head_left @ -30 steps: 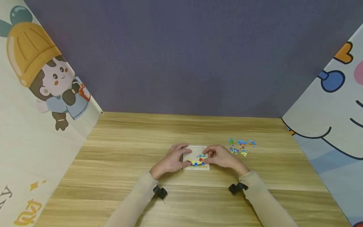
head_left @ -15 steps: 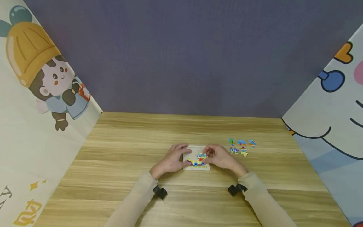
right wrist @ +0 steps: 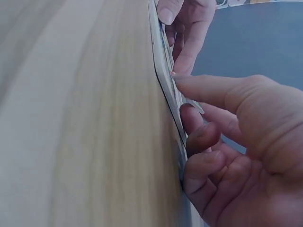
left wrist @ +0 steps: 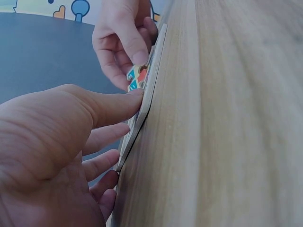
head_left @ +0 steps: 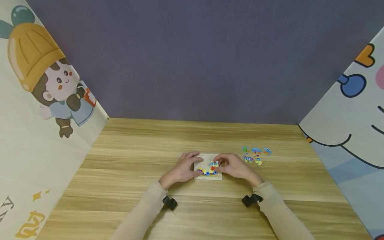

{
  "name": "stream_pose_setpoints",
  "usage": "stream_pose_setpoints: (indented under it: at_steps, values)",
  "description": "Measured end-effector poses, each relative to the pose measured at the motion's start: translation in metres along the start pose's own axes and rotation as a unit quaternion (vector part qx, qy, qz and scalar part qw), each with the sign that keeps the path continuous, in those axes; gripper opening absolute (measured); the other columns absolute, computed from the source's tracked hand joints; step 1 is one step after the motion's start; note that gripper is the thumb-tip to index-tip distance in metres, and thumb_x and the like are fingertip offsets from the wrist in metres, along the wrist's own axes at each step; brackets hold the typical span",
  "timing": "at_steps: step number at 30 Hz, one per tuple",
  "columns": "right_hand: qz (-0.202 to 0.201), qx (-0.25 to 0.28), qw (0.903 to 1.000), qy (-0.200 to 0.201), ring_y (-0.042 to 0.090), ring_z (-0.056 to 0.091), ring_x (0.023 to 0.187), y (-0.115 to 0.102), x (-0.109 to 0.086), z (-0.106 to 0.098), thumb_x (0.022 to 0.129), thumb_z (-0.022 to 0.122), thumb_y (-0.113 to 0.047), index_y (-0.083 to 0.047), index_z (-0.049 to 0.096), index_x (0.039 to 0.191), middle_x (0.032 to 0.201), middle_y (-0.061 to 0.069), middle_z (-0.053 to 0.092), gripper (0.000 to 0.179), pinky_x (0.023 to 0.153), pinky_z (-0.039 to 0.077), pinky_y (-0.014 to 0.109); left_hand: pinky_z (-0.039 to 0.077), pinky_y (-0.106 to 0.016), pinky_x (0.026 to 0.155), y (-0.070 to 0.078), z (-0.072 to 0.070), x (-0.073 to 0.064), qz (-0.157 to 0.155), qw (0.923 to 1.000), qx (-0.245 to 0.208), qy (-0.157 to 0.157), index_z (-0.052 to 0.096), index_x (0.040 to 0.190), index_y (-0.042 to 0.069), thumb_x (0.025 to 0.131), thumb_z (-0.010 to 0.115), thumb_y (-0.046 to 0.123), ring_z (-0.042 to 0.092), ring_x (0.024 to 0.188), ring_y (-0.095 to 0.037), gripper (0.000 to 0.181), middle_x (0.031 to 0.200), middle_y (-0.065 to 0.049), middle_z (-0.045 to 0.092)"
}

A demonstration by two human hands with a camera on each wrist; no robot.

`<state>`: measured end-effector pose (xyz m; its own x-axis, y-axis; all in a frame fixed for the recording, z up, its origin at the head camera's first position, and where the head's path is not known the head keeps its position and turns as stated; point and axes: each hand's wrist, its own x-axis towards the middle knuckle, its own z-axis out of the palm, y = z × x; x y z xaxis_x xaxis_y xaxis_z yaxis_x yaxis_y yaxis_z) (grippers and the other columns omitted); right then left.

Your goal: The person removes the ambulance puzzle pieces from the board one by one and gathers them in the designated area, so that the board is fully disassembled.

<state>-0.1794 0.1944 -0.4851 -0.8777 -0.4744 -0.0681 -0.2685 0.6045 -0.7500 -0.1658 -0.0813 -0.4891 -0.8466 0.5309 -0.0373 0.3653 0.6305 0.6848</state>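
Observation:
A pale puzzle board lies on the table, its lower part covered by pieces forming a yellow vehicle with blue wheels. My left hand rests at the board's left side. Its thumb presses on the board and its fairly straight fingers lie along the edge. Over the board's right side, my right hand pinches a puzzle piece with blue windows and a red patch between thumb and forefinger. In the left wrist view this piece stands tilted above the board. The right wrist view mostly hides it behind my fingers.
Several loose puzzle pieces lie in two rows on the wooden table, right of the board and beyond my right hand. A dark blue panel closes the back. Cartoon-printed walls stand on both sides.
The pinched piece with the blue windows has shifted slightly up and tilted on the board. My right fingers move a little with it. My left hand stays in place.

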Motion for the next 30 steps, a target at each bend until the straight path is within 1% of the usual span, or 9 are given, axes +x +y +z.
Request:
stream_pose_setpoints:
  at_steps: [4,6,11,13,16,18,24,30]
  values:
    - [-0.010,-0.009,0.9999,0.008,0.011,0.061,0.079,0.001,-0.001,-0.003,0.093,0.083,-0.025,-0.010,0.076,0.124,0.101,0.001,0.073,0.035,0.067,0.051,0.024,0.029,-0.062,0.128,0.000,0.000,0.000,-0.003,1.0000,-0.002,-0.001,0.063,0.147,0.012,0.100,0.074,0.028,0.032,0.156,-0.038,0.050,0.171,-0.010,0.039]
    - [-0.015,-0.024,0.9995,0.015,0.010,0.061,0.081,0.002,-0.001,-0.005,0.093,0.084,-0.026,-0.009,0.078,0.123,0.102,0.001,0.074,0.035,0.068,0.052,0.024,0.029,-0.061,0.127,0.000,0.000,0.000,-0.004,1.0000,-0.001,0.000,0.063,0.147,0.013,0.100,0.074,0.028,0.033,0.156,-0.037,0.051,0.171,-0.009,0.039]
    - [-0.009,-0.064,0.9977,0.022,0.008,0.059,0.079,0.006,-0.004,-0.013,0.092,0.086,-0.029,-0.012,0.080,0.120,0.102,-0.003,0.074,0.033,0.067,0.051,0.023,0.030,-0.061,0.127,0.000,0.000,0.000,-0.003,1.0000,0.000,0.001,0.063,0.146,0.012,0.099,0.075,0.027,0.033,0.155,-0.037,0.051,0.170,-0.010,0.040]
    - [-0.002,-0.071,0.9973,0.018,0.009,0.059,0.079,0.007,-0.004,-0.016,0.092,0.086,-0.030,-0.012,0.080,0.120,0.102,-0.003,0.074,0.034,0.067,0.051,0.023,0.029,-0.061,0.128,0.000,0.000,0.000,-0.002,1.0000,-0.001,0.001,0.063,0.147,0.012,0.099,0.075,0.027,0.033,0.155,-0.037,0.051,0.170,-0.010,0.039]
    - [0.007,-0.072,0.9973,0.015,0.009,0.060,0.080,0.007,-0.004,-0.019,0.090,0.087,-0.030,-0.012,0.080,0.120,0.102,-0.003,0.075,0.036,0.068,0.051,0.023,0.028,-0.061,0.128,0.000,0.000,0.000,-0.001,1.0000,-0.001,0.000,0.063,0.147,0.011,0.099,0.075,0.026,0.033,0.155,-0.037,0.052,0.171,-0.010,0.039]
    - [0.006,-0.070,0.9975,0.014,0.009,0.060,0.079,0.008,-0.004,-0.020,0.089,0.088,-0.029,-0.012,0.081,0.120,0.101,-0.003,0.076,0.036,0.068,0.052,0.023,0.028,-0.060,0.129,0.000,0.000,0.000,-0.002,1.0000,-0.001,-0.001,0.062,0.148,0.011,0.099,0.075,0.026,0.032,0.156,-0.037,0.052,0.171,-0.010,0.039]
    - [0.001,-0.068,0.9977,0.004,0.007,0.058,0.071,0.011,-0.004,-0.024,0.088,0.088,-0.024,-0.010,0.079,0.119,0.102,0.000,0.076,0.035,0.066,0.051,0.023,0.029,-0.062,0.127,0.000,0.000,0.000,0.003,1.0000,-0.001,0.002,0.063,0.146,0.010,0.098,0.076,0.025,0.034,0.155,-0.038,0.052,0.170,-0.013,0.040]
    - [0.003,-0.059,0.9982,-0.009,0.008,0.060,0.075,0.015,-0.004,-0.027,0.089,0.087,-0.020,-0.009,0.079,0.120,0.104,0.001,0.076,0.034,0.070,0.052,0.023,0.029,-0.062,0.127,0.000,0.000,0.000,0.006,1.0000,-0.002,0.004,0.063,0.146,0.010,0.098,0.076,0.026,0.034,0.154,-0.039,0.051,0.169,-0.014,0.040]
